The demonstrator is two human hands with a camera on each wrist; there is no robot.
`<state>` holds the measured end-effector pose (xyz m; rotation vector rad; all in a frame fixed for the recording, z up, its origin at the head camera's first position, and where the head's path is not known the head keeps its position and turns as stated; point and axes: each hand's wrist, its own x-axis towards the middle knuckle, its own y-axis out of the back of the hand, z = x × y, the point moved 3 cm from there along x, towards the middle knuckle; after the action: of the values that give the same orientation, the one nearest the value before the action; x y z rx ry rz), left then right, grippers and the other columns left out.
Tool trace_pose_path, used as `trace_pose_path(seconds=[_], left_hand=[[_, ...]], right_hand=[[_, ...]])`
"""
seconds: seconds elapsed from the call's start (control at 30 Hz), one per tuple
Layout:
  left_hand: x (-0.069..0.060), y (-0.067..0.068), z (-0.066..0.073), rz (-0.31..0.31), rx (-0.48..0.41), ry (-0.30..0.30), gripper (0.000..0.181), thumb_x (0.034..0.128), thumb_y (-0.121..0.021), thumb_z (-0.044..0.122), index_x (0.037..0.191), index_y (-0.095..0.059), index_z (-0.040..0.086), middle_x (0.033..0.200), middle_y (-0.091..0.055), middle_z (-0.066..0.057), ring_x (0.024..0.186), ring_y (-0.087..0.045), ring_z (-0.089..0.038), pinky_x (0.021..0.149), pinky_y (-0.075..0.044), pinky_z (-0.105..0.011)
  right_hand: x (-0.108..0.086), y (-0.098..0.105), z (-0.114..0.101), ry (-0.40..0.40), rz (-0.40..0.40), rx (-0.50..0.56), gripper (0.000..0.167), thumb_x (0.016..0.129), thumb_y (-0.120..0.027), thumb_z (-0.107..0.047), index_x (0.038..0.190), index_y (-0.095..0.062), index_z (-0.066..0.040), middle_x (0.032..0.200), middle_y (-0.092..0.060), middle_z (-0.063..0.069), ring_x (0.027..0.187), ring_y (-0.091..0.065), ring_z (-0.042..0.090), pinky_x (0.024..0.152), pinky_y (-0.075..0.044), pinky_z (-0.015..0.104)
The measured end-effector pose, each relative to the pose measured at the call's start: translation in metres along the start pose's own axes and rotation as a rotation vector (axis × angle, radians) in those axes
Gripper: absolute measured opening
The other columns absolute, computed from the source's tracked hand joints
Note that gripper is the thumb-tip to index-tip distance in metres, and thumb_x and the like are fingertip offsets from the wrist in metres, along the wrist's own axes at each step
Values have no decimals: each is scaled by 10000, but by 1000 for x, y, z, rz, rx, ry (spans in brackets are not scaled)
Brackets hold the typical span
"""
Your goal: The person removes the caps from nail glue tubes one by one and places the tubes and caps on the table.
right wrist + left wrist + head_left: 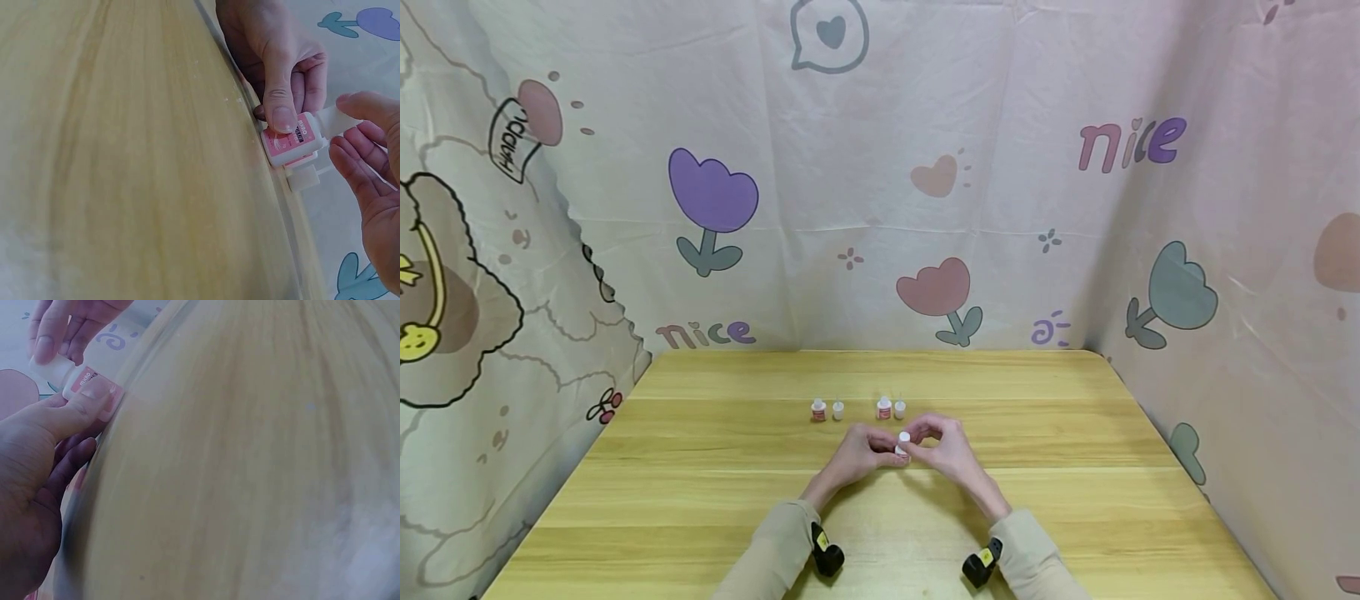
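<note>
My left hand [856, 458] grips a small white glue bottle [290, 142] with a pink label, its thumb pressed on the label. The bottle is held near the middle of the table. On the bottle's neck end sits a white cap [337, 120], which my right hand [947, 452] pinches between thumb and fingers. In the left wrist view, the same cap [51, 369] is partly covered by right-hand fingers. Whether it is screwed tight cannot be told.
Behind the hands stand two similar bottles, one left [818, 410] and one right [883, 408]. Beside each is a white cap with a thin upright stem, left [838, 411] and right [899, 409]. A wooden table [700, 483] lies beneath; a patterned curtain [835, 167] hangs behind.
</note>
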<state>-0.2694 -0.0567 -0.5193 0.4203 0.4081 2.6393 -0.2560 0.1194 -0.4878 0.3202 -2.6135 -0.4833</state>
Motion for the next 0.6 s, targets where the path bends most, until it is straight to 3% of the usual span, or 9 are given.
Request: trace_pose_path(seconds=[0.13,0.23,0.4,0.6], left_hand=[[0,0,0,-4,-2,11,190,799,-847,120,976,-796,75,916,-795,-119,779,-754,-97,724,-582,-199],[0,0,0,-9,-6,8,193,798,-848,123,976,-795,69,918,-795,-119,783,-754,-89,728,-585,-203],[0,1,0,-3,5,-25,206,796,-842,86,987,-789,30,927,-790,-146,818,-773,-196,733,-601,-239],[1,-1,0,9,34,-43,204,797,-816,1,992,-769,-41,927,-775,-209,826,-771,-306,727,-605,-249]], right_hand=[[-1,0,-11,17,-22,0,127,828,-756,82,945,-708,80,900,-735,233,796,-702,347,823,-606,462],[-2,3,-25,31,-42,25,133,825,-738,114,952,-698,114,920,-722,265,812,-702,383,831,-600,495],[-4,6,-38,41,-66,49,163,813,-725,131,973,-696,113,957,-715,270,835,-712,282,864,-598,474],[-4,5,-35,11,-83,58,178,825,-719,114,1001,-692,116,996,-714,270,886,-698,396,908,-577,511]])
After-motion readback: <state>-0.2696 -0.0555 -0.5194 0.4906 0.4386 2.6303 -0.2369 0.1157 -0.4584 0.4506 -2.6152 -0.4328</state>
